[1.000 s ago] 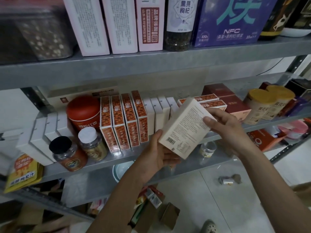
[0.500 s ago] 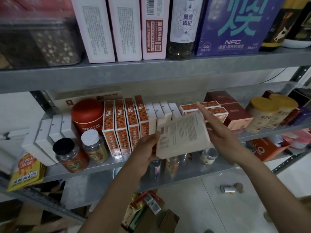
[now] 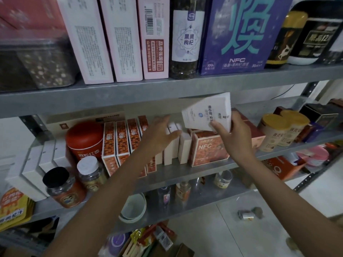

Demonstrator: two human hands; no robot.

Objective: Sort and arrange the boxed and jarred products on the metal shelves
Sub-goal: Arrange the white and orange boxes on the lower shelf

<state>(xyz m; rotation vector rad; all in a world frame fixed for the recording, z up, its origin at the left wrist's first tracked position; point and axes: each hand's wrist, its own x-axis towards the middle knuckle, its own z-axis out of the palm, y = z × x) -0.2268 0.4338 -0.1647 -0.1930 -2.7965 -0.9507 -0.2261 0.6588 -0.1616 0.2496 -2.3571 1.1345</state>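
Observation:
My right hand (image 3: 234, 138) grips a flat white box (image 3: 207, 112) by its lower edge and holds it tilted, just under the front lip of the upper shelf (image 3: 167, 91). My left hand (image 3: 159, 133) is spread with straight fingers against the tops of the upright white boxes (image 3: 176, 145) on the middle shelf (image 3: 185, 170). To their left stands a row of orange-patterned boxes (image 3: 118, 145). An orange NFC box (image 3: 209, 148) stands right of the white ones, below the held box.
A red tin (image 3: 84, 140), two jars (image 3: 63, 186) and more white boxes (image 3: 35, 164) fill the middle shelf's left. Yellow-lidded tubs (image 3: 282, 130) stand at its right. The upper shelf holds pink boxes (image 3: 104, 38), a dark bottle (image 3: 187, 38) and a purple box (image 3: 241, 34). Bowls and jars sit lower.
The white box rose and turned face up in my right hand alone. My left hand let go of it and moved onto the upright white boxes on the middle shelf.

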